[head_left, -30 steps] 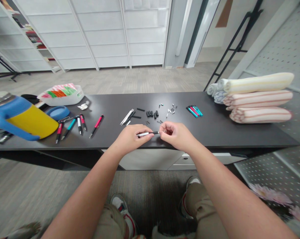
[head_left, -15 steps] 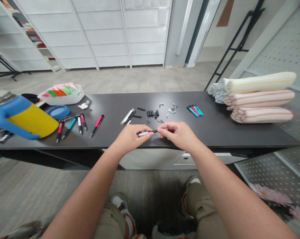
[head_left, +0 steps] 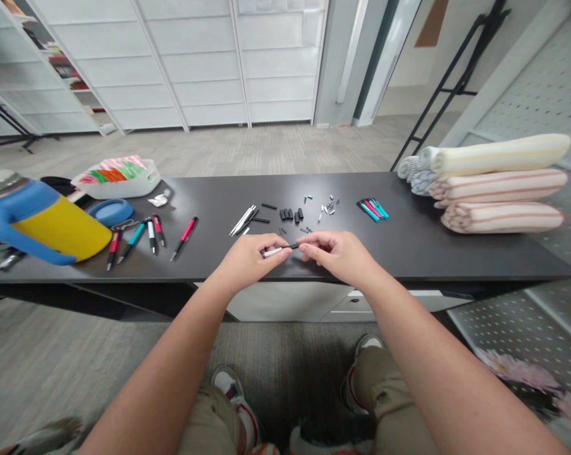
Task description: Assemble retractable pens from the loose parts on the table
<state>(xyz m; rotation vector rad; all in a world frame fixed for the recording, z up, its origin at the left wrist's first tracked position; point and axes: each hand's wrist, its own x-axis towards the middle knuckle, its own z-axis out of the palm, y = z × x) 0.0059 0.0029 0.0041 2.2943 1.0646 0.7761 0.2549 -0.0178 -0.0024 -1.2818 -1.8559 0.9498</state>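
Note:
Both of my hands are over the front edge of a dark table [head_left: 432, 253]. My left hand [head_left: 250, 259] pinches a white and black pen [head_left: 280, 249] by its white barrel. My right hand [head_left: 335, 253] has its fingers closed on the pen's black front end. Just behind the hands lie loose pen parts: white barrels [head_left: 242, 221], short black grips [head_left: 289, 215] and small metal bits [head_left: 327, 207].
Several assembled pens [head_left: 145, 237] and a pink pen [head_left: 184, 229] lie to the left, teal and pink pens [head_left: 373, 210] to the right. A yellow and blue jug [head_left: 38, 221], a blue lid [head_left: 110, 212] and a white tray [head_left: 119, 177] stand far left. Rolled towels [head_left: 494, 189] stack at right.
My right hand has slid a little left along the pen, so less of its black end shows. The left hand has stayed about where it was.

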